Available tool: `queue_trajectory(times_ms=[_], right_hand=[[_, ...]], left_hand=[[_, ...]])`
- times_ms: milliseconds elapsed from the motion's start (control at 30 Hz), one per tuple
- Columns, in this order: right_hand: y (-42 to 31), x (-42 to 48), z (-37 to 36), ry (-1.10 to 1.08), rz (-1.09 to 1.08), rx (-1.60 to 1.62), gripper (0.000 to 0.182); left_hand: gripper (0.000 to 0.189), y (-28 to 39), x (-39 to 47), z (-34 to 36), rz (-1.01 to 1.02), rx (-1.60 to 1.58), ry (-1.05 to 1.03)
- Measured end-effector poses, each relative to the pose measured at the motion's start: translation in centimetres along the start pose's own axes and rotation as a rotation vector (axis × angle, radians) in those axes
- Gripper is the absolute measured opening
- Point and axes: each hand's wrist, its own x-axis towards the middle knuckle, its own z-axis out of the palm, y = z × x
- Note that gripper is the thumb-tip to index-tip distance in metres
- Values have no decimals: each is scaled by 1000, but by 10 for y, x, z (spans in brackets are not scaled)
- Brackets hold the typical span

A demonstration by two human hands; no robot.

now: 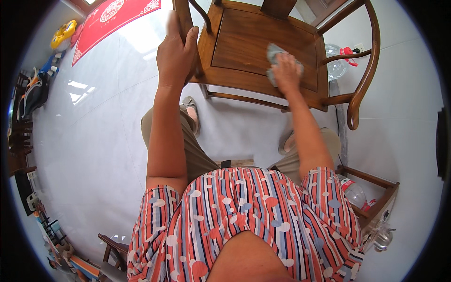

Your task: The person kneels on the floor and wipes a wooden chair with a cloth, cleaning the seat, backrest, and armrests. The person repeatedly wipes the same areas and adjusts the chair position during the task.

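Observation:
Before me stands a dark wooden armchair [246, 38] with curved armrests and a flat panelled seat. My right hand [287, 72] presses a grey-green cloth [273, 53] against the right part of the seat, and the hand is slightly blurred. On the chair's left side, my left hand [176, 58] grips the wooden armrest [183, 17], thumb and forefinger lying along it. The curved right armrest [363, 84] is untouched. Part of the cloth is hidden beneath my right palm and fingers.
A large clear plastic bottle [336, 63] with a red cap stands right of the chair. A red mat [112, 21] lies at the upper left. Near my right elbow is a wooden frame [373, 176] with another bottle [352, 192]. Various items line the left wall.

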Motion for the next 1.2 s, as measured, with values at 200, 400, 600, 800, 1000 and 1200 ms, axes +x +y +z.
queue_trajectory(times_ms=[200, 400, 600, 800, 1000, 1200], right_hand=[[98, -13, -11, -100, 550, -138, 61], [-37, 11, -17, -39, 293, 124, 71], [-176, 12, -9, -43, -142, 218, 65], [-137, 19, -9, -39, -266, 199, 64], [13, 14, -6, -28, 259, 15, 73], [69, 19, -5, 40, 679, -70, 78]], left_hand=[[61, 6, 1, 8, -9, 104, 17], [60, 25, -1, -4, -39, 148, 15], [64, 18, -2, -5, -86, 121, -30], [65, 13, 0, -11, -96, 77, -42], [65, 7, 2, -9, -124, 107, -52], [65, 5, 2, -13, -85, 110, -34]])
